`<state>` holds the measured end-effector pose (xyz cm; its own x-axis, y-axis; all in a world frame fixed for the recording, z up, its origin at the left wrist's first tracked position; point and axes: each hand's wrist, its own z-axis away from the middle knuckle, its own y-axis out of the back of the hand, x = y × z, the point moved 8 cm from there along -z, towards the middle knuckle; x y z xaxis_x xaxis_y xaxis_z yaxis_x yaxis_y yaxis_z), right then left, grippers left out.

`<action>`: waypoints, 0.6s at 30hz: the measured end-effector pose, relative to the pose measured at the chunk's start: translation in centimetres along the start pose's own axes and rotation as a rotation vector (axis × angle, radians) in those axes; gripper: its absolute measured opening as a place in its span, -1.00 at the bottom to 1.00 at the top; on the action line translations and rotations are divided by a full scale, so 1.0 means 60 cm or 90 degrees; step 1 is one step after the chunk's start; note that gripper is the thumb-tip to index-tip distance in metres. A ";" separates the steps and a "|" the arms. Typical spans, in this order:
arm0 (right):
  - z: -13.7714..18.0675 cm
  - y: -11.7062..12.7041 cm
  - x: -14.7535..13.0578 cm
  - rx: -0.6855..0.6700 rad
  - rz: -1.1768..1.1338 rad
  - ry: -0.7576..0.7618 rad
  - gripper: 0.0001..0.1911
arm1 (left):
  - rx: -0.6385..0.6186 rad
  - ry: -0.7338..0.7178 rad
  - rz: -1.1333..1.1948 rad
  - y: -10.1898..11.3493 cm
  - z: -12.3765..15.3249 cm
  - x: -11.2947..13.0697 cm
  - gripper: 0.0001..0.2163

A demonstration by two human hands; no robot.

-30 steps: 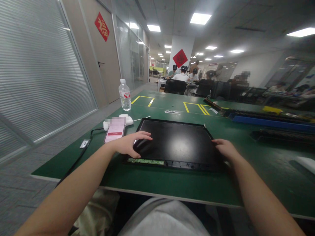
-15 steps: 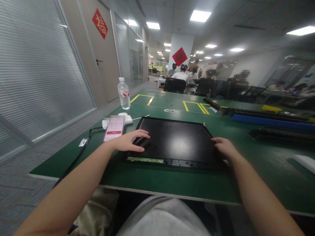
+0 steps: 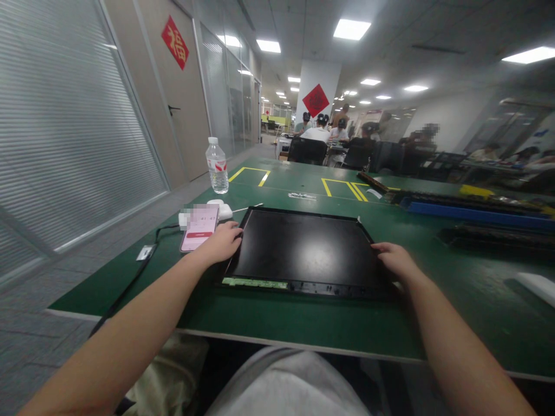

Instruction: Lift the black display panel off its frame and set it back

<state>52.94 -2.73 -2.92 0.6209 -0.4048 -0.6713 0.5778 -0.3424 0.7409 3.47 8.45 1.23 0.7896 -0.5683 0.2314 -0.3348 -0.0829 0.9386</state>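
Note:
A black display panel (image 3: 295, 248) lies flat on the green table, its screen facing up and reflecting a light. Along its near edge runs a strip of green circuit board (image 3: 255, 283). My left hand (image 3: 223, 241) is closed at the panel's left edge, fingertips on the frame and thumb mostly hidden. At the opposite side, my right hand (image 3: 396, 261) pinches the right edge, with its lower fingers out of sight. Just left of my left hand rests a phone (image 3: 202, 228) with a lit pink screen.
Behind the phone sit a white device (image 3: 221, 210) and a black cable (image 3: 139, 271). A water bottle (image 3: 217, 166) stands at the far left. Long dark strips and a blue bar (image 3: 472, 211) lie on the right, with a white object (image 3: 537, 289) nearer. Several people sit beyond.
My left hand has moved left from over the screen to the panel's left edge, and its fingers have closed there. My right hand and the panel stay in place.

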 end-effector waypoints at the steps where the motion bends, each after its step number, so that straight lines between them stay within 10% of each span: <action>1: 0.001 0.002 -0.002 0.006 0.002 0.002 -0.48 | -0.007 0.002 0.001 -0.001 0.000 0.001 -0.63; 18: -0.001 -0.004 -0.003 -0.002 0.042 0.018 -0.48 | -0.035 -0.009 -0.048 -0.016 -0.003 -0.004 -0.60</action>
<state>52.74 -2.56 -2.98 0.6730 -0.4021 -0.6208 0.5362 -0.3129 0.7840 3.71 8.80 0.31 0.8037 -0.5741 0.1565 -0.2455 -0.0803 0.9661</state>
